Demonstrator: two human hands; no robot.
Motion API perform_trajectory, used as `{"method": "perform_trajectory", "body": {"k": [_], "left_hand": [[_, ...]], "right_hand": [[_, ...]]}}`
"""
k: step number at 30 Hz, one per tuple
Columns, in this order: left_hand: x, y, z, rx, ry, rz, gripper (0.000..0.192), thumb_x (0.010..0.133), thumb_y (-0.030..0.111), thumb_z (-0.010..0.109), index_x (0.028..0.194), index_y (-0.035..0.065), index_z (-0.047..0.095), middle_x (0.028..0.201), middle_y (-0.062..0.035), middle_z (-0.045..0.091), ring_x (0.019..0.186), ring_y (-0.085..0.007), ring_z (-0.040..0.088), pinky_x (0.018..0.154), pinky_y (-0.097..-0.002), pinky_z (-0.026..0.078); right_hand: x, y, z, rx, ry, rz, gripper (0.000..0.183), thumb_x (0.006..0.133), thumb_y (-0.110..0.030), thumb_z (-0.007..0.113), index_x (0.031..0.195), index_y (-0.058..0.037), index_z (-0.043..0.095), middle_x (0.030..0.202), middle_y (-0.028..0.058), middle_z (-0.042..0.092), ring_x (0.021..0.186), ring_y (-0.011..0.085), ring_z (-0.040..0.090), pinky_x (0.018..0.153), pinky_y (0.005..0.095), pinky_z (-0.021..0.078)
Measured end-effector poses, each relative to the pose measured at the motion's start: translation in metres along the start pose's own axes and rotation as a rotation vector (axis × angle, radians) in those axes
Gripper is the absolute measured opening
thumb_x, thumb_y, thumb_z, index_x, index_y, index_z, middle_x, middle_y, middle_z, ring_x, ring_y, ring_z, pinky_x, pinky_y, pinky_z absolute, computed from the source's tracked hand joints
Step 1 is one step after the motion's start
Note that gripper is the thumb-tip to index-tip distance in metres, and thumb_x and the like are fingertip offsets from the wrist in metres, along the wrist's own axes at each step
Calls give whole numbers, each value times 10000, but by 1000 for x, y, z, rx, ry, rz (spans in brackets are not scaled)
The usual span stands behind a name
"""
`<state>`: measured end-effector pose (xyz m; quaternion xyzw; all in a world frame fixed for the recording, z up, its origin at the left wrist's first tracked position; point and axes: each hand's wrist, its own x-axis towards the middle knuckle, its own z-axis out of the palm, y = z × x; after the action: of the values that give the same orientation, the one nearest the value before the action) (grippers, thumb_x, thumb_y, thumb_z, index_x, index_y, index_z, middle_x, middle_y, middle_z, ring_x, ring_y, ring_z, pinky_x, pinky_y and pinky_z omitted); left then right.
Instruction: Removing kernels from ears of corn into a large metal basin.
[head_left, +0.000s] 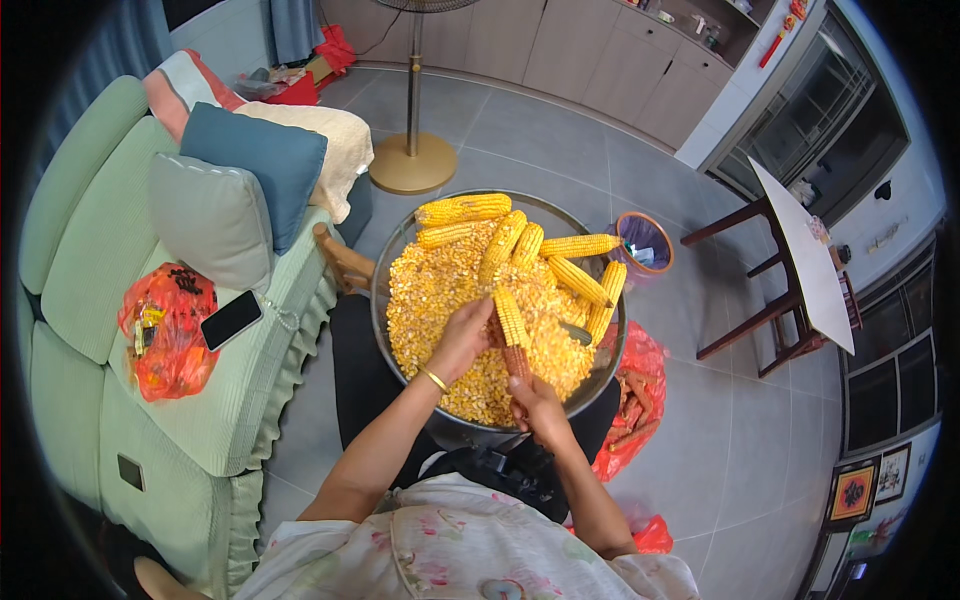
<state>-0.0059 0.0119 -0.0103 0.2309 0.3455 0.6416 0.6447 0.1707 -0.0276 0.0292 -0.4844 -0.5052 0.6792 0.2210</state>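
My right hand grips the bare reddish lower end of a corn ear; yellow kernels still cover its upper part. Against that ear presses my left hand, a gold bangle on its wrist. A reddish bare cob shows at its fingers, mostly hidden. Both hands are over a wide metal basin on my lap, filled with loose corn kernels. Several whole ears, including one corn ear, lie along the basin's far and right sides. A dark elongated object rests among the kernels.
Right of the basin stand a lined waste bin and a red plastic bag of bare cobs. A green sofa on the left holds a phone and a red bag. A fan stand is ahead.
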Motion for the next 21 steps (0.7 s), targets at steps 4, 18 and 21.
{"method": "perform_trajectory", "body": {"k": [4,18,21], "left_hand": [[-2,1,2,-23,-4,28,374,962,332,483,1180,30,511,1072,-65,585,942,-153,593,767,-327,528],[-5,18,15,-210,-47,-86,412,964,368,458,1187,25,504,1106,-87,591,973,-192,601,807,-366,529],[1,13,9,-124,-26,-94,417,965,369,454,1192,23,500,1094,-88,598,981,-198,604,809,-373,531]], "right_hand": [[3,6,-5,77,-42,7,288,946,-322,497,866,-45,493,573,8,447,407,93,372,381,241,275],[8,24,-8,-133,68,-84,300,911,-301,570,854,-8,534,579,37,505,441,122,451,408,281,361],[9,32,-7,-333,161,-189,316,894,-292,590,868,19,544,598,68,537,502,152,502,467,310,398]]}}
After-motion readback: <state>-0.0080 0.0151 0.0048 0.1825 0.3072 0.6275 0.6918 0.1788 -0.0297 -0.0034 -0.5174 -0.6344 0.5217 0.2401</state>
